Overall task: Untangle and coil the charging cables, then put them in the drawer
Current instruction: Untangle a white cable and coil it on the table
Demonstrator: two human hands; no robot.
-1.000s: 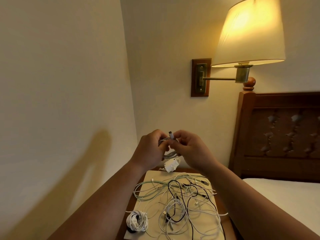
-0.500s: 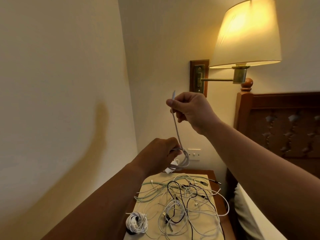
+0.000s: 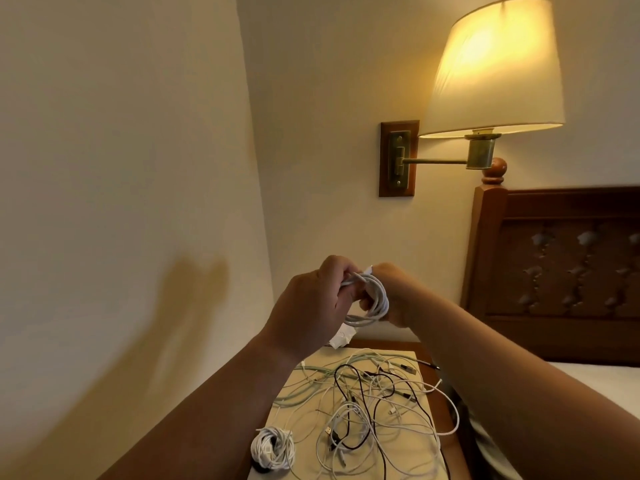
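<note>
- The left hand [image 3: 308, 306] is up in the air in front of the wall corner. Its fingers are curled and pinch the top left of a white cable [image 3: 376, 303].
- The white cable is wound into a round ring of a few loops. It looks smooth and a bit shiny. It hangs between the two hands, above the far end of the little table.
- The right hand [image 3: 398, 296] is just beside the left one. Its fingers are bent round the right side of the ring and hold it tight.
- Down on the little table [image 3: 450, 459] lies a pale yellow mat [image 3: 412, 452].
- On the near left corner of the mat sits a small white bundle [image 3: 273, 448], wound up in a ball.
- Next to it, a tangle of cables [image 3: 377, 407] spreads over most of the mat. Most are white, one is pale green and one is black. They cross over each other, and a white loop hangs off the right edge.
- A white plug [image 3: 341, 338] lies at the far end, under the hands.
- The wall [image 3: 121, 168] on the left is cream, with a soft shadow on it.
- A lit lamp [image 3: 491, 64] with a cream shade sticks out from a wooden plate on the back wall.
- On the right is a dark wooden headboard [image 3: 554, 271], and below it a white bed [image 3: 595, 382].
</note>
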